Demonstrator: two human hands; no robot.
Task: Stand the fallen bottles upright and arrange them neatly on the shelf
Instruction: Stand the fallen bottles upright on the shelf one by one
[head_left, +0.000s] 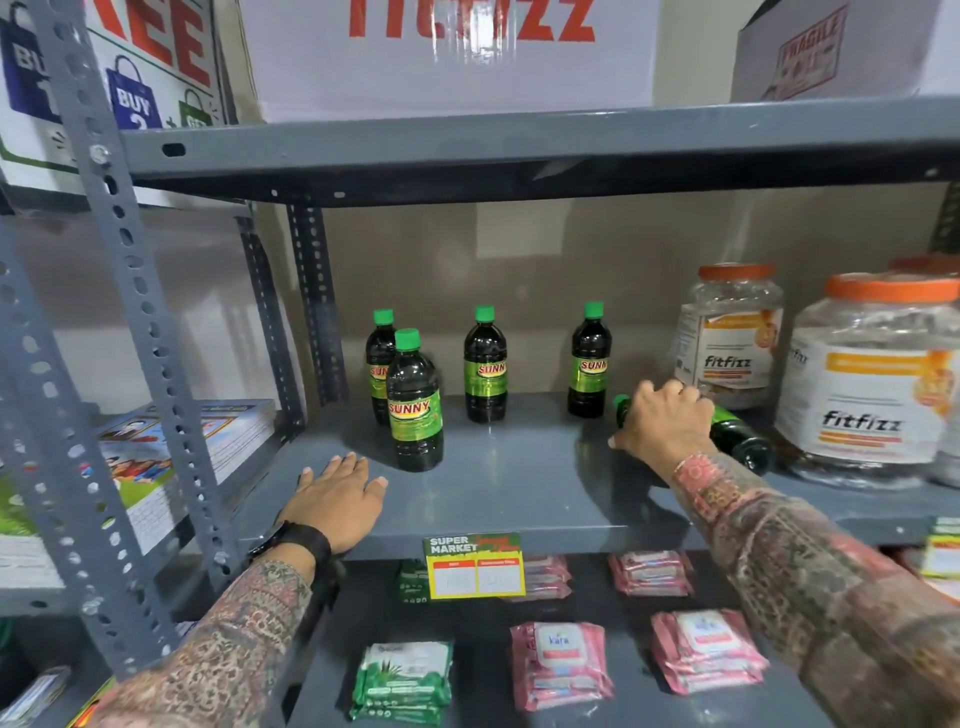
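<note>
Dark plastic bottle with green cap (737, 439) lies on its side on the grey metal shelf (519, 483), right hand (667, 423) fingers wrapped over its neck. Left hand (337, 499) flat, fingers spread on shelf. Four matching upright bottles (415, 410) behind.

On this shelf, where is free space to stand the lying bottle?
Free: the shelf between the front bottle and the right hand, in front of the middle bottle. Also between the middle and right bottle. Crowded: the right end, with the lying bottle against the jars.
</note>
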